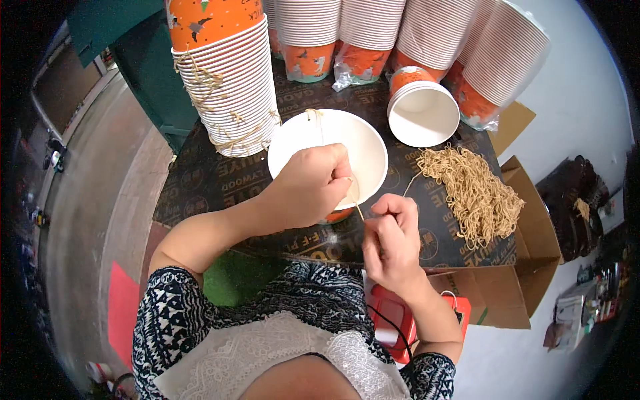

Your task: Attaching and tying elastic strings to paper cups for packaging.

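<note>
A white paper bucket (368,143) with an orange outside stands in front of me, its mouth facing up. A tan cord is knotted at its far rim. My left hand (310,183) is closed over the bucket's mouth, with the cord (360,212) pinched at its thumb. Beyond the near rim, my right hand (393,243) is closed on the same cord, which runs short and straight between the two hands. The near part of the bucket is partly hidden behind my left hand and wrist.
A tall stack of corded buckets (230,93) stands at the left. Plastic-wrapped bucket stacks (307,30) line the back, near a tipped-over bucket (423,115). To the right, a heap of tan cords (470,193) lies on the dark table (293,243), beside a cardboard box (537,233).
</note>
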Tool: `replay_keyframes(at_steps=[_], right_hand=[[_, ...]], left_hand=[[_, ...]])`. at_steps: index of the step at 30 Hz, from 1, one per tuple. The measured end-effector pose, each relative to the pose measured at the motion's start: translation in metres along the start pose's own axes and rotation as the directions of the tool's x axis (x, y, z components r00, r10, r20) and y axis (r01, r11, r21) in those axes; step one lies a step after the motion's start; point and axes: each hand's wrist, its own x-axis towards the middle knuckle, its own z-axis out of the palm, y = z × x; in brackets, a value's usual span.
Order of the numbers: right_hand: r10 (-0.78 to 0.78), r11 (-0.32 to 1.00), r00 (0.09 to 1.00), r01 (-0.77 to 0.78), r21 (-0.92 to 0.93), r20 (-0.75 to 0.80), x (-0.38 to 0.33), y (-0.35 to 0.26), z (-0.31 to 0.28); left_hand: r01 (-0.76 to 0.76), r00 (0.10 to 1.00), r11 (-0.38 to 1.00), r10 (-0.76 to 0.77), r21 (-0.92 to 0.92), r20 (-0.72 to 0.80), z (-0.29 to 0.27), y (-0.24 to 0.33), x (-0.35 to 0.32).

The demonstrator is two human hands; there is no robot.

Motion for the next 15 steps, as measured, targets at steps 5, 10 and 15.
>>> replay_keyframes(at_steps=[5, 10, 15], right_hand=[[0.12, 0.971, 0.992, -0.11, 0.21, -0.034, 0.018, 0.004, -0.004], [0.434, 0.626, 0.89, -0.408, 0.665, 0.137, 0.013, 0.008, 0.006], [0.329, 0.786, 0.944, -0.262, 0.56, -0.02, 0.011, 0.011, 0.014]], left_hand=[[-0.063, 0.995, 0.998, 0.065, -0.018, 0.07, -0.006, 0.01, 0.002], [-0.18, 0.982, 0.984, 0.178, 0.017, 0.061, -0.003, 0.011, -0.002], [-0.347, 0.932, 0.91, 0.362, 0.226, -0.029, -0.003, 0.006, -0.004]])
